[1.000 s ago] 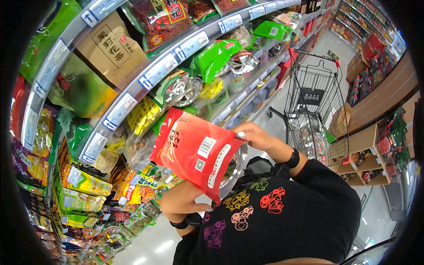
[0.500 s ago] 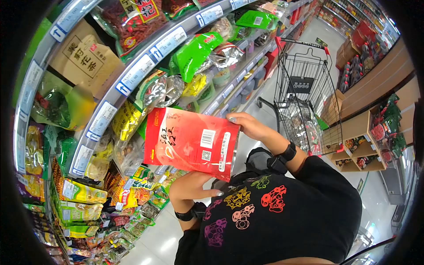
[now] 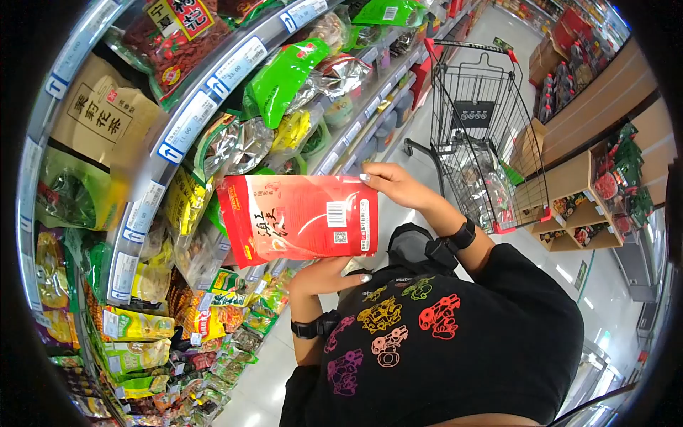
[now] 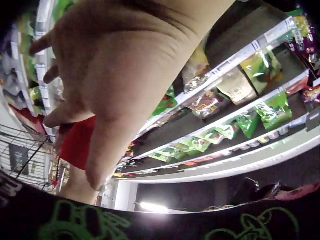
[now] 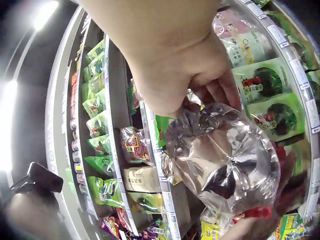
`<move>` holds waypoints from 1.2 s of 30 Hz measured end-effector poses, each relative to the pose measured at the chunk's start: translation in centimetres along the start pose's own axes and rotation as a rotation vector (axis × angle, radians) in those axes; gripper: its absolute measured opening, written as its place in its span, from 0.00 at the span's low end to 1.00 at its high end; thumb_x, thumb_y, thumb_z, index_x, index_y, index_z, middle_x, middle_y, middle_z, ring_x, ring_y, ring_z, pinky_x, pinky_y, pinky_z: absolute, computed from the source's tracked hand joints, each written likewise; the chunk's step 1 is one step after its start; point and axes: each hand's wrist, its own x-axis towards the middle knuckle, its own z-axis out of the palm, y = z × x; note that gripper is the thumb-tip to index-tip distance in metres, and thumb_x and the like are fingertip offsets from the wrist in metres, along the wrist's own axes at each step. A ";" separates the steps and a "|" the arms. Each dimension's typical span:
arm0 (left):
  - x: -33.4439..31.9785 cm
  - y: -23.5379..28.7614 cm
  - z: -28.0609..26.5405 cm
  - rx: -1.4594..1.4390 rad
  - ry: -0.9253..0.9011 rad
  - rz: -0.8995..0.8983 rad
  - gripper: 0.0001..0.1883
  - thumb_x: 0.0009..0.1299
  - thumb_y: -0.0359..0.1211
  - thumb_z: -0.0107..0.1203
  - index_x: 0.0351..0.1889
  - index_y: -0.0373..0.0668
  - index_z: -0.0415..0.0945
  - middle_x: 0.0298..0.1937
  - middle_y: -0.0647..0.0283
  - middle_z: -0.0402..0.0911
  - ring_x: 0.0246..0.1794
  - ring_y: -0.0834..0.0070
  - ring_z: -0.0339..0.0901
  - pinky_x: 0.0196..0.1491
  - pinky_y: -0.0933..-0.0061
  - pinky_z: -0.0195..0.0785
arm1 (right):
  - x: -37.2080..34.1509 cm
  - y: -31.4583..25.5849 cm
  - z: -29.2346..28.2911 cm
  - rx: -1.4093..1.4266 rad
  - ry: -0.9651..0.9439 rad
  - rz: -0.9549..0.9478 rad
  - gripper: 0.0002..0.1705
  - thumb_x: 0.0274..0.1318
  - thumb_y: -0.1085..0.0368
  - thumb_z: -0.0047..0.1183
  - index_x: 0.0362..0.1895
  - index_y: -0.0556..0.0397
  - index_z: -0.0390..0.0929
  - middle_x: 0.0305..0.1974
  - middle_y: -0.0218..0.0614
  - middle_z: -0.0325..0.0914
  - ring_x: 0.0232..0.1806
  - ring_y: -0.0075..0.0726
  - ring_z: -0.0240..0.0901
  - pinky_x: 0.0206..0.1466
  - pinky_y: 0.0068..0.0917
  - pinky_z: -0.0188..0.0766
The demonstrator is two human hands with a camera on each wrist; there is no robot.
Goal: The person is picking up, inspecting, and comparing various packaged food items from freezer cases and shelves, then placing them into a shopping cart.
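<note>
Here, closest in, a black shirt (image 3: pixel 473 341) printed with small coloured figures, and just past it the left grip (image 3: pixel 324 276), fingers spread beneath the lower edge of a red bag (image 3: pixel 295 217), thumb straight and apart from that edge. At the bag's upper right corner, the right grip (image 3: pixel 391 185), pinching firmly, thumb on the front, fingers curled behind. Held out in front of the shirt, printed and barcoded side facing up; in the right wrist view, a shiny clear side underneath.

Past the left edge of the bag, shelving crowded with packets, with a price-label strip (image 3: pixel 213 92) curving along its rim; hard to tell from above how much room between bag and goods. Beyond the upper edge, a green pouch (image 3: pixel 288 82) near that strip. Open room beside the left forearm: bare floor (image 3: pixel 265 366).

Farther out, well apart from the bag, a wire shopping cart (image 3: pixel 474 114) with wrapped goods inside. Beyond, to one side, a wooden display (image 3: pixel 573 176); deeper in the aisle, dark bottles (image 3: pixel 563 80).
</note>
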 end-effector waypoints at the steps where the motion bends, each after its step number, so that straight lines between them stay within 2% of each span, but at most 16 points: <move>1: 0.6 -0.5 0.2 0.024 0.010 0.047 0.29 0.61 0.44 0.50 0.54 0.35 0.57 0.53 0.51 0.64 0.57 0.64 0.59 0.56 0.68 0.51 | -0.1 -0.3 -0.2 -0.053 -0.003 -0.030 0.09 0.56 0.65 0.39 0.26 0.57 0.63 0.19 0.27 0.58 0.25 0.17 0.54 0.29 0.20 0.58; 4: 2.1 -1.1 0.8 -0.032 -0.064 -0.002 0.32 0.61 0.43 0.50 0.56 0.32 0.54 0.54 0.50 0.62 0.57 0.68 0.58 0.57 0.70 0.50 | -0.8 -1.1 -1.0 -0.243 -0.021 -0.051 0.09 0.54 0.66 0.40 0.25 0.57 0.61 0.18 0.34 0.56 0.22 0.23 0.53 0.27 0.23 0.57; 6: 3.3 -0.2 0.6 -0.114 -0.201 -0.072 0.32 0.61 0.43 0.50 0.57 0.33 0.53 0.56 0.50 0.60 0.59 0.65 0.55 0.58 0.69 0.48 | -1.4 -1.7 -1.1 -0.333 -0.009 -0.112 0.07 0.53 0.68 0.41 0.26 0.58 0.63 0.19 0.36 0.58 0.21 0.29 0.56 0.26 0.25 0.57; 8: 4.1 -0.2 0.8 -0.165 -0.266 -0.057 0.33 0.61 0.44 0.50 0.58 0.34 0.53 0.57 0.50 0.59 0.60 0.65 0.54 0.59 0.69 0.47 | -2.0 -2.5 -1.0 -0.433 0.015 -0.167 0.06 0.52 0.69 0.41 0.27 0.59 0.65 0.20 0.40 0.60 0.21 0.37 0.59 0.26 0.28 0.58; 11: 5.1 -2.8 1.9 -0.144 -0.254 0.069 0.34 0.60 0.45 0.50 0.59 0.35 0.52 0.58 0.52 0.58 0.61 0.67 0.51 0.61 0.69 0.44 | -3.1 -3.5 -0.7 -0.573 0.054 -0.205 0.05 0.49 0.69 0.41 0.29 0.58 0.68 0.22 0.44 0.65 0.26 0.51 0.65 0.29 0.36 0.61; 13: 5.8 -3.9 2.2 -0.048 -0.252 0.129 0.34 0.60 0.44 0.50 0.60 0.36 0.51 0.60 0.54 0.55 0.63 0.67 0.48 0.62 0.68 0.41 | -3.9 -4.2 -0.6 -0.615 0.063 -0.203 0.05 0.48 0.69 0.42 0.29 0.58 0.68 0.22 0.44 0.65 0.26 0.51 0.65 0.29 0.36 0.61; 16: 7.5 -4.6 2.5 -0.198 -0.394 0.065 0.35 0.59 0.43 0.51 0.61 0.38 0.49 0.63 0.56 0.50 0.64 0.66 0.44 0.63 0.66 0.38 | -5.1 -4.3 -0.6 -0.704 0.115 -0.195 0.05 0.46 0.67 0.44 0.25 0.54 0.64 0.21 0.42 0.64 0.25 0.50 0.65 0.26 0.40 0.61; 17: 8.0 -5.6 3.3 -0.296 -0.393 0.058 0.36 0.58 0.37 0.54 0.62 0.39 0.47 0.63 0.57 0.50 0.64 0.67 0.45 0.63 0.67 0.39 | -5.6 -4.5 -0.7 -0.746 0.124 -0.186 0.05 0.45 0.67 0.44 0.26 0.54 0.64 0.21 0.41 0.64 0.24 0.50 0.65 0.26 0.39 0.61; 20: 9.6 -6.6 4.8 -0.650 -0.540 -0.081 0.36 0.57 0.32 0.55 0.62 0.41 0.47 0.63 0.59 0.50 0.63 0.69 0.47 0.62 0.66 0.43 | -7.2 -4.8 -1.2 -0.847 0.144 -0.162 0.04 0.43 0.69 0.45 0.25 0.55 0.65 0.21 0.39 0.66 0.24 0.48 0.66 0.26 0.38 0.62; 23: 11.3 -6.4 5.6 -0.716 -0.633 -0.173 0.36 0.56 0.27 0.55 0.62 0.42 0.48 0.62 0.59 0.53 0.62 0.71 0.50 0.60 0.67 0.48 | -9.3 -4.9 -1.6 -0.900 0.192 -0.129 0.05 0.40 0.70 0.47 0.26 0.55 0.66 0.22 0.38 0.67 0.24 0.47 0.66 0.26 0.37 0.63; 27: 13.4 -8.1 7.7 -0.841 -0.684 -0.179 0.36 0.55 0.27 0.56 0.61 0.43 0.49 0.60 0.58 0.58 0.61 0.68 0.55 0.57 0.67 0.54 | -12.3 -4.8 -1.9 -0.945 0.305 -0.070 0.08 0.38 0.71 0.48 0.28 0.56 0.67 0.23 0.39 0.69 0.25 0.46 0.67 0.27 0.35 0.64; 30: 15.2 -8.3 9.0 -0.906 -0.785 -0.159 0.37 0.55 0.29 0.57 0.61 0.44 0.49 0.60 0.58 0.58 0.61 0.65 0.54 0.57 0.66 0.55 | -14.6 -4.6 -2.1 -0.946 0.439 -0.066 0.08 0.38 0.69 0.47 0.28 0.54 0.66 0.22 0.37 0.68 0.25 0.46 0.67 0.26 0.37 0.63; 34: 17.7 -6.7 10.0 -0.859 -0.881 -0.080 0.39 0.54 0.32 0.59 0.62 0.44 0.48 0.60 0.60 0.57 0.62 0.61 0.53 0.58 0.59 0.53 | -18.1 -4.5 -2.7 -0.962 0.581 0.024 0.07 0.38 0.68 0.47 0.26 0.53 0.65 0.21 0.37 0.67 0.25 0.47 0.67 0.25 0.38 0.62; 36: 19.5 -5.8 10.5 -0.835 -0.876 -0.081 0.41 0.53 0.33 0.59 0.62 0.45 0.46 0.61 0.62 0.55 0.62 0.60 0.52 0.58 0.55 0.52 | -19.5 -4.8 -3.8 -0.969 0.614 0.028 0.09 0.40 0.69 0.47 0.31 0.55 0.68 0.26 0.39 0.70 0.27 0.48 0.68 0.29 0.37 0.64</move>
